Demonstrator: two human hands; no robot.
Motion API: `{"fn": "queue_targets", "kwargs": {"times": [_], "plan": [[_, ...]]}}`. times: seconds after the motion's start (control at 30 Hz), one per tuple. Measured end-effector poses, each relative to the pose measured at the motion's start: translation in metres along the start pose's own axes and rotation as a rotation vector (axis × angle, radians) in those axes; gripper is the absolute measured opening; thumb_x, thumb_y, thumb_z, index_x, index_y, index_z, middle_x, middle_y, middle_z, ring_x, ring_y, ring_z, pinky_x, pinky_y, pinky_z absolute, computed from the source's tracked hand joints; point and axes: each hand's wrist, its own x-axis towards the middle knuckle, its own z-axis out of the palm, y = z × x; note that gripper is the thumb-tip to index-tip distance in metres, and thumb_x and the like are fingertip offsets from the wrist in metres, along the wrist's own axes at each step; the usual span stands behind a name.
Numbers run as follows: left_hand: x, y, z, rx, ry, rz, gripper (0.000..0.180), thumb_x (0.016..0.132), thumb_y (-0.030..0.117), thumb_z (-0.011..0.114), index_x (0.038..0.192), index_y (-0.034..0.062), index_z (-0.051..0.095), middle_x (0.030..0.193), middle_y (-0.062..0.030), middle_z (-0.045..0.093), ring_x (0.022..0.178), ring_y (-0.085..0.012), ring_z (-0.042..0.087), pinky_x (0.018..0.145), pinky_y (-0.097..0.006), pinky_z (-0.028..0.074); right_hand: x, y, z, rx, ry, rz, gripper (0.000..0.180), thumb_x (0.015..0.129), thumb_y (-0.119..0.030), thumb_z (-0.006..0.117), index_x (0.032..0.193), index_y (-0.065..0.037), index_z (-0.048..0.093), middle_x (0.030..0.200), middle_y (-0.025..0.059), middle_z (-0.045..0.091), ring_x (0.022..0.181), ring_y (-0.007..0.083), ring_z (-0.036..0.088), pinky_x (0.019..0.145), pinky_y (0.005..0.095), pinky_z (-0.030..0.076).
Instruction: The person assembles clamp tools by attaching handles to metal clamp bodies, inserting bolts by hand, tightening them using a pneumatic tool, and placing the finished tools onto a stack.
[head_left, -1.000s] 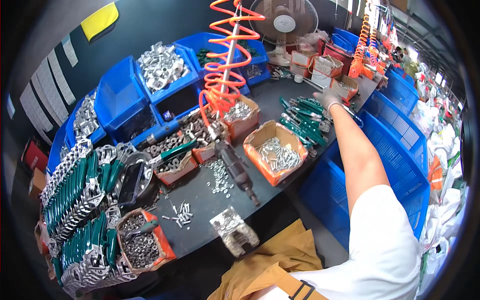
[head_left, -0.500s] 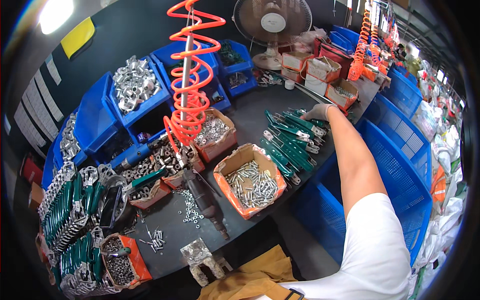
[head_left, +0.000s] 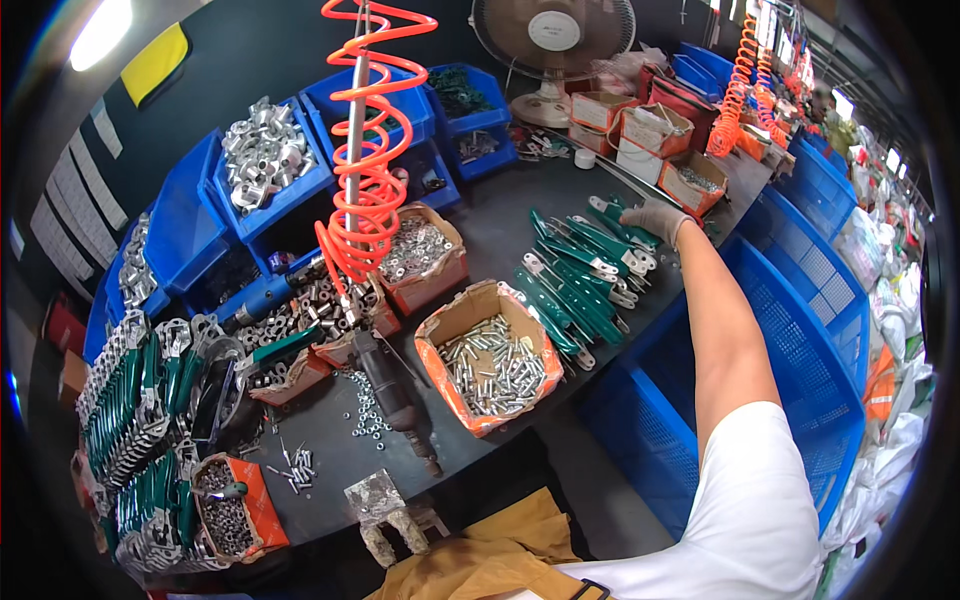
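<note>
Green-handled clamps (head_left: 580, 275) under the gloved right hand (head_left: 655, 218).
Fingers curl loosely onto the pile's far end; whether they grip is unclear.

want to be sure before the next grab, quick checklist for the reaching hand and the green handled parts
1. Right hand gloved and over the pile of green handled parts: ok.
2. Fingers closed on one part: cannot tell.
3. Pile lying fully on the black table, not over its edge: ok.
4. Left hand in view: not ok.
5. Cardboard box of silver bolts clear of the reaching arm: ok.
</note>
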Motion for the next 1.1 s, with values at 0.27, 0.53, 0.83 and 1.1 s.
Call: {"fn": "queue_targets", "kwargs": {"times": [0.27,0.53,0.83,1.1], "plan": [[0.011,-0.076,0.037,0.172,-0.641,0.050,0.037,0.093,0.009,0.056,0.129,0.0084,0.053,0.118,-0.0093,0.058,0.108,-0.0340,0.055,0.106,-0.057,0.034,-0.024,-0.016,-0.009,-0.148,-0.087,0.060,0.087,0.069,-0.050,0.072,0.129,0.010,0.050,0.131,0.0241,0.054,0.123,0.0322,0.051,0.101,0.0354,0.039],[-0.082,-0.108,0.156,-0.146,-0.910,-0.310,0.044,0.093,0.005,0.057,0.135,0.0120,0.049,0.111,-0.0060,0.055,0.092,-0.0284,0.060,0.099,-0.054,0.044,-0.039,-0.022,-0.006,0.095,-0.218,0.128,0.071,0.071,-0.045,0.074,0.118,0.007,0.061,0.116,0.0187,0.063,0.105,0.0256,0.059,0.087,0.0366,0.046],[-0.085,-0.112,0.165,0.027,-0.904,-0.400,0.041,0.083,-0.004,0.064,0.120,0.0090,0.053,0.103,-0.0087,0.054,0.071,-0.0194,0.054,0.069,-0.040,0.046,-0.053,0.026,-0.011,0.790,-0.188,-0.080,0.040,0.078,-0.020,0.070,0.111,-0.001,0.058,0.092,0.0087,0.065,0.071,0.0172,0.066,0.062,0.0302,0.055],[-0.096,-0.174,0.192,-0.079,-0.888,-0.595,0.048,0.092,0.048,0.055,0.096,0.0000,0.055,0.070,-0.0092,0.052,0.062,-0.0212,0.053,0.057,-0.035,0.045,-0.100,-0.126,0.037,-0.263,-0.008,-0.342,0.043,0.072,-0.030,0.068,0.100,0.003,0.064,0.096,0.0200,0.068,0.091,0.0305,0.066,0.082,0.0376,0.051]]}}
